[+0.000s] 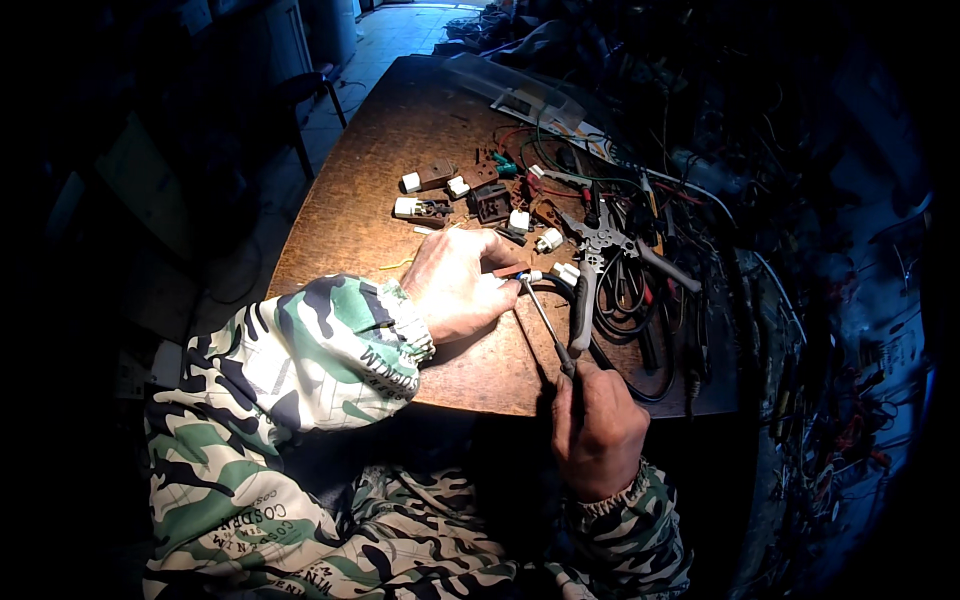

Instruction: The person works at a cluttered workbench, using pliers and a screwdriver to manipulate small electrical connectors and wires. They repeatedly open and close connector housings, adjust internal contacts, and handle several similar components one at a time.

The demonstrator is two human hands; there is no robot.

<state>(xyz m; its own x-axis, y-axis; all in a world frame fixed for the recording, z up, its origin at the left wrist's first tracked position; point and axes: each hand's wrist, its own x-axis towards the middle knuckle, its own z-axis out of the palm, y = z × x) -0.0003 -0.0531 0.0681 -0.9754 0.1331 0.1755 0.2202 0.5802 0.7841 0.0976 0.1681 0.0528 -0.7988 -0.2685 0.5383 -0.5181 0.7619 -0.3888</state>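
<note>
My left hand [450,280] rests near the middle of the wooden table, its fingers closed on a small brown and white connector [514,272]. My right hand [604,428], by the table's front edge, grips the dark handle of a screwdriver [546,322]. The thin metal shaft slants up to the left, its tip at the connector by my left fingertips. I cannot tell whether the tip sits in a screw. A black cable [556,284] runs beside the connector. Just right of it lie wire strippers [608,242] with grey handles spread apart.
Several brown and white connector parts [424,208] lie beyond my left hand on the wooden table [360,150]. Coiled black cables [630,320] and loose wires crowd the right side. A clear plastic lid [520,82] lies at the far end. A dark stool [304,92] stands on the left.
</note>
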